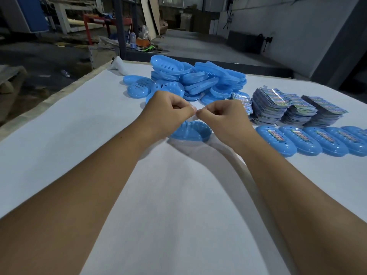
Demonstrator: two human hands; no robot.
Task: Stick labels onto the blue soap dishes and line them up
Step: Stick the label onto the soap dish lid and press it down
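Label held over a blue oval plastic soap dish [191, 132], mid-table.

A small pale label [195, 112], barely visible, is pinched between the curled fingers of the left hand [168, 112] and right hand [222, 116]. Toward the white table's [79, 135] right edge, labelled dishes [309, 140] are lined up, behind them sticker stacks [288, 108]; unlabelled dishes [190, 80] are heaped by the far edge.

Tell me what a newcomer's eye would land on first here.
Two bare forearms reach to mid-table, where the left hand and right hand pinch a small pale label above one blue soap dish. Behind them lies a heap of unlabelled blue dishes; to the right, stacks of shiny labels above a row of labelled dishes.
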